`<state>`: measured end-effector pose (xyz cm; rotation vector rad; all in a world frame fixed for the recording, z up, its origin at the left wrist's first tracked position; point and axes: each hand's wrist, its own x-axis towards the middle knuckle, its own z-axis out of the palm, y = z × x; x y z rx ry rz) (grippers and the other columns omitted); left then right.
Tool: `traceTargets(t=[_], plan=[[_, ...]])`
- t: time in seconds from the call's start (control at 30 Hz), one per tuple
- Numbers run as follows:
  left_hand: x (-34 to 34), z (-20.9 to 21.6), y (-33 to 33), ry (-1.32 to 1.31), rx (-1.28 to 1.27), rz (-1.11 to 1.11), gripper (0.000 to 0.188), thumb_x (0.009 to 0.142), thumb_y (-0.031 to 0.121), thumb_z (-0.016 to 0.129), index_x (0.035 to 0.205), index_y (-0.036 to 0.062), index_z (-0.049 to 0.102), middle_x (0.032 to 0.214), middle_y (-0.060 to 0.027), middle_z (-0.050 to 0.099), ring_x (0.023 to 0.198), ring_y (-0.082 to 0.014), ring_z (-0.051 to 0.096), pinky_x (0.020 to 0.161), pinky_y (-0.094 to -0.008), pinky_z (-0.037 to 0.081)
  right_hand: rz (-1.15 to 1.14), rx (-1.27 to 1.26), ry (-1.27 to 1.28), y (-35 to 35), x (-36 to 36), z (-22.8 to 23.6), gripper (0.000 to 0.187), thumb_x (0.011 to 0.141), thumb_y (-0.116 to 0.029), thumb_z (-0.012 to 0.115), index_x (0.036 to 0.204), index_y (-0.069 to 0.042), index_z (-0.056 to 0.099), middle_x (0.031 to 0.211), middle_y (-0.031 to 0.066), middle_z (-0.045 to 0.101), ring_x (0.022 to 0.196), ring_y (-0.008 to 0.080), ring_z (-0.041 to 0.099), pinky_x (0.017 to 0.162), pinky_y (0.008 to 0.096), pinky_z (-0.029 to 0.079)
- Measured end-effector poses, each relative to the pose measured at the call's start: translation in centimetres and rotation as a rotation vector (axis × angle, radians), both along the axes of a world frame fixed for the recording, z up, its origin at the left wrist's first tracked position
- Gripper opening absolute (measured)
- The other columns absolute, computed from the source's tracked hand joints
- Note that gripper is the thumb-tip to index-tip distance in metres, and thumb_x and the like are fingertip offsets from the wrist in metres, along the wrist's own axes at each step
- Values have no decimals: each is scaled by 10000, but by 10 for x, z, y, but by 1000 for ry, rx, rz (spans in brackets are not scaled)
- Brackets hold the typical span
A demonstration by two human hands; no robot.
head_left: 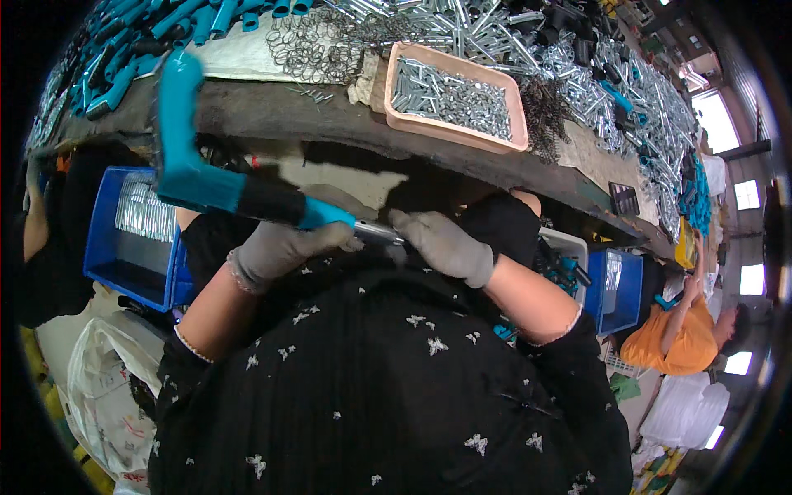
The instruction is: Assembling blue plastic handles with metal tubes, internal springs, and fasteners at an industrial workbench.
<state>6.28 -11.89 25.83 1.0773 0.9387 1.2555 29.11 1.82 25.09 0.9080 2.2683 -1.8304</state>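
A teal L-shaped plastic piece with a black grip [271, 200] slants across in front of me, its bent end up at the left. From its lower right end comes a short shiny metal tube [378, 232]. My left hand [285, 252], in a grey glove, is wrapped round the teal section beside the tube. My right hand [450, 247], gloved the same way, has its fingers closed at the tube's far end. What lies inside the right fingers is partly hidden and smeared.
Across the workbench [330, 115] lie teal handles [219, 21], wire rings [309, 45] and loose metal pins. A pink tray [520, 124] holds small metal parts. Blue crates [103, 264] flank my legs. A person in orange [681, 334] works at the right.
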Motion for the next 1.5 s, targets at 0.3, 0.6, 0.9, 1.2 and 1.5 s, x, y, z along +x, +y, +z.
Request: traceTargets(t=[0.3, 0.6, 0.9, 1.2, 1.5], plan=[[-15, -10, 12, 1052, 319, -97, 278, 765, 166, 735, 1020, 96, 649, 911, -140, 680, 884, -362, 652, 779, -452, 513, 612, 1362, 316, 0, 13, 107, 479, 807, -257, 785, 1204, -35, 633, 1101, 118, 661, 1074, 381, 621, 1004, 462, 461], [-21, -62, 34, 1456, 74, 118, 791, 802, 277, 763, 1490, 121, 405, 1337, -247, 513, 1195, -436, 540, 998, -450, 468, -178, 154, -155, 33, 11, 13, 387, 930, -255, 687, 1120, 44, 531, 775, 96, 610, 650, 160, 624, 567, 310, 498], [-54, -87, 5, 1087, -56, 402, 597, 845, 207, 755, 1365, 54, 507, 1245, -234, 577, 1106, -400, 609, 921, -423, 517, -187, 196, -376, 67, 13, -69, 494, 879, -381, 712, 1026, 61, 547, 759, 153, 645, 657, 255, 673, 606, 369, 527], [-65, -92, 5, 990, -61, 405, 542, 859, 179, 747, 1330, 19, 531, 1186, -225, 599, 1022, -349, 646, 859, -392, 542, -128, 292, -350, 68, -6, -110, 433, 890, -306, 720, 1010, 71, 544, 748, 127, 648, 552, 191, 663, 468, 315, 515], [-8, -89, 40, 1133, 189, 99, 446, 882, 293, 638, 1255, 52, 596, 1006, -212, 670, 877, -420, 672, 801, -491, 539, 341, 617, -552, 10, -44, -60, 288, 849, -226, 649, 1019, 1, 700, 958, 241, 702, 936, 378, 699, 791, 477, 549]])
